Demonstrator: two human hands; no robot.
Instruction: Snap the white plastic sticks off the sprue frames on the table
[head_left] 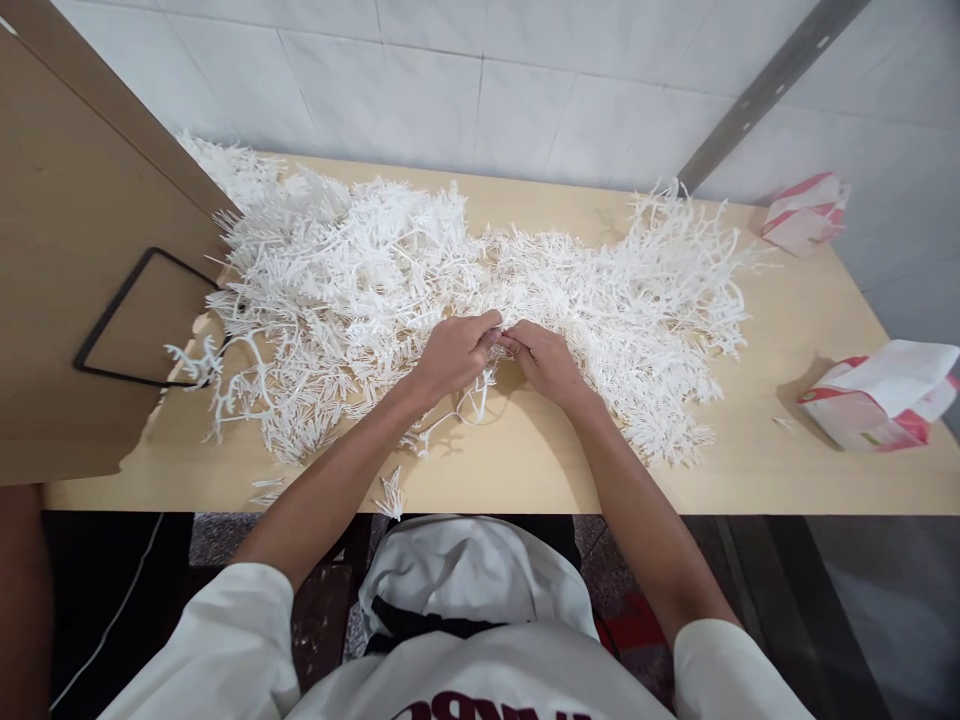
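A wide heap of white branching plastic pieces (pixel 360 260) spreads over the light wooden table (pixel 795 300). At the heap's near edge, my left hand (pixel 456 352) is closed on a thin white piece, fingertips pinched. My right hand (pixel 541 362) meets it there, its fingers also pinched at the same spot. From beneath my left hand a white strand (pixel 474 402) curls down over the bare wood. What lies between the fingertips is mostly hidden.
Cardboard (pixel 90 250) with a black wire frame (pixel 112 300) stands at the left. Two red-and-white packets (pixel 806 215) (pixel 877 400) sit at the right. A metal post (pixel 772 95) rises by the tiled wall. Small white bits (pixel 390 493) lie near the front edge.
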